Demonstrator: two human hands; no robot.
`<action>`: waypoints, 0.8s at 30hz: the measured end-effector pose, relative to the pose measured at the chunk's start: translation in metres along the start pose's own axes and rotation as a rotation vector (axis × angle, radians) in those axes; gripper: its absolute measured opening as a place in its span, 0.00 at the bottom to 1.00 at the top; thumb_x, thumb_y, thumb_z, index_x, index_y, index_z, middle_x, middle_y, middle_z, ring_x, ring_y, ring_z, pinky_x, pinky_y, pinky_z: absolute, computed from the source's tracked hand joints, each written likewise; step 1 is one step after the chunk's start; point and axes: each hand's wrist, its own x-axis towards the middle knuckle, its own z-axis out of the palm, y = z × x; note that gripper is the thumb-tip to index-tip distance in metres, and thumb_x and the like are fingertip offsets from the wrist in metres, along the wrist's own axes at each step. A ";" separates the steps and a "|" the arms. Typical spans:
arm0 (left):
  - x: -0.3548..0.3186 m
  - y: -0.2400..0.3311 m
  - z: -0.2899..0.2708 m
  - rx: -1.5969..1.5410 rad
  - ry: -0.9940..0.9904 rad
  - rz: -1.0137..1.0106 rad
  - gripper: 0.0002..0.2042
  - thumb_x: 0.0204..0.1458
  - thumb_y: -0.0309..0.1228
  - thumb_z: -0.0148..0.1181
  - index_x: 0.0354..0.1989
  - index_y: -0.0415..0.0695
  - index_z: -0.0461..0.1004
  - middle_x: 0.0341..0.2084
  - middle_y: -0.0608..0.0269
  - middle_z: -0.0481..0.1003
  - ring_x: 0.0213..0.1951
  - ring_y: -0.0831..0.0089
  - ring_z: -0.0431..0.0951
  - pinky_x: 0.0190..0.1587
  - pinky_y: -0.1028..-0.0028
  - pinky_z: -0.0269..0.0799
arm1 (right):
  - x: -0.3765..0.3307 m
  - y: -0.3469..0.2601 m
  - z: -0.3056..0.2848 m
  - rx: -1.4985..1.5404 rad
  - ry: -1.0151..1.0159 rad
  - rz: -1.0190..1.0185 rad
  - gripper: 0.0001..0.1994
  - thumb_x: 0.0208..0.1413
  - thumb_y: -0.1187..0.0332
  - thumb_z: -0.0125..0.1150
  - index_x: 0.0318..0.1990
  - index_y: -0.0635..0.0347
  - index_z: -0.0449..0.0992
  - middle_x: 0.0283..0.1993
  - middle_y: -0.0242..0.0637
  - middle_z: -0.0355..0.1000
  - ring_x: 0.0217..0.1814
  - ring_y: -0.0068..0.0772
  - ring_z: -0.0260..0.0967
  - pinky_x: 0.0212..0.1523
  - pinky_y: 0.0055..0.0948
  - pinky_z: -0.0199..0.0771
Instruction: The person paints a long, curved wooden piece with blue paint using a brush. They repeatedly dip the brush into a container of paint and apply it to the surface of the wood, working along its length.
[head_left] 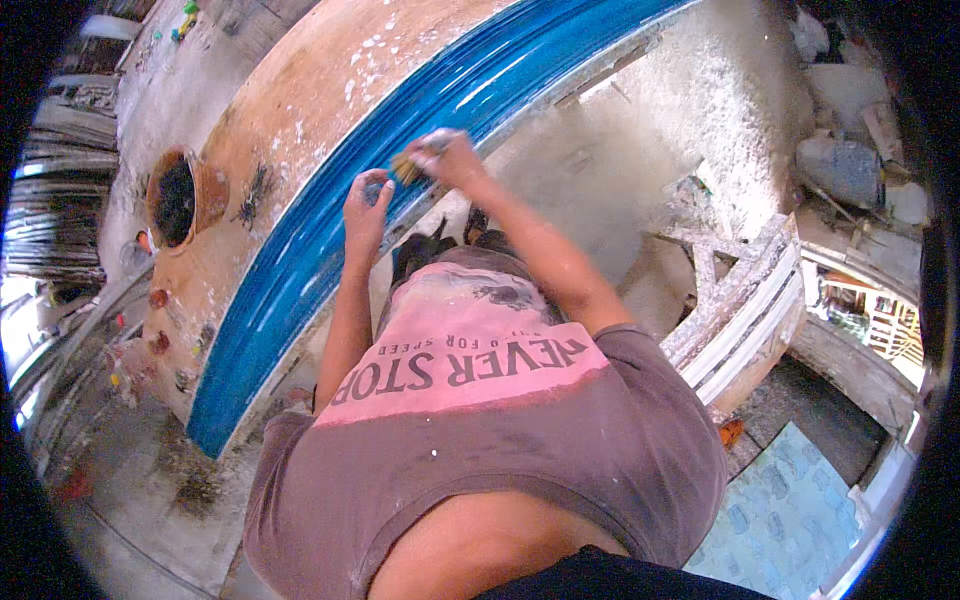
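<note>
A paintbrush (408,168) is gripped in the closed fingers of the right hand (448,155) against the blue moulding (300,250) – the left hand (365,205), fingers curled together, is braced on it. Wet paint could be smeared by that resting hand – or dripped onto the bare orange wall (290,100).

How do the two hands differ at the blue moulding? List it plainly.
The right hand grips a paintbrush, bristles toward the blue moulding; the left hand holds no tool and rests fingertips on the moulding. The right hand sits higher in the picture, its arm reaching across from the right; the left hand is lower, its forearm rising nearly straight. Both hands work at the same stretch of the glossy blue band.
</note>
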 end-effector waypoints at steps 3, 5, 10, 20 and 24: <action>0.028 0.017 0.019 0.012 -0.060 0.002 0.11 0.53 0.32 0.60 0.42 0.42 0.75 0.37 0.61 0.77 0.41 0.72 0.75 0.46 0.73 0.69 | 0.045 0.056 -0.110 0.054 0.187 0.037 0.14 0.49 0.55 0.64 0.32 0.57 0.83 0.30 0.40 0.79 0.32 0.34 0.76 0.35 0.32 0.75; 0.048 0.026 0.041 -0.005 -0.134 0.082 0.10 0.53 0.31 0.60 0.42 0.42 0.74 0.36 0.62 0.76 0.40 0.73 0.75 0.45 0.73 0.70 | 0.075 0.106 -0.204 -0.253 0.406 0.095 0.12 0.49 0.55 0.62 0.30 0.51 0.82 0.27 0.43 0.76 0.31 0.42 0.74 0.34 0.38 0.73; 0.088 0.057 0.072 -0.075 -0.236 0.030 0.10 0.54 0.31 0.59 0.42 0.41 0.74 0.37 0.61 0.77 0.41 0.73 0.75 0.45 0.72 0.69 | 0.119 0.096 -0.240 -0.889 0.445 -0.304 0.06 0.46 0.60 0.62 0.29 0.47 0.80 0.25 0.38 0.74 0.29 0.43 0.72 0.35 0.42 0.73; 0.154 0.096 0.150 -0.059 -0.191 0.253 0.26 0.50 0.40 0.64 0.56 0.43 0.66 0.48 0.57 0.69 0.50 0.65 0.68 0.52 0.66 0.65 | 0.110 0.094 -0.209 -0.509 0.308 0.040 0.09 0.46 0.61 0.64 0.32 0.54 0.79 0.33 0.44 0.75 0.36 0.44 0.74 0.38 0.39 0.76; 0.186 0.145 0.200 -0.064 -0.197 0.318 0.31 0.49 0.43 0.63 0.60 0.44 0.63 0.54 0.53 0.67 0.55 0.62 0.66 0.57 0.62 0.61 | 0.141 0.100 -0.248 -0.779 0.099 0.064 0.07 0.47 0.63 0.62 0.32 0.55 0.77 0.34 0.45 0.72 0.38 0.48 0.74 0.37 0.44 0.76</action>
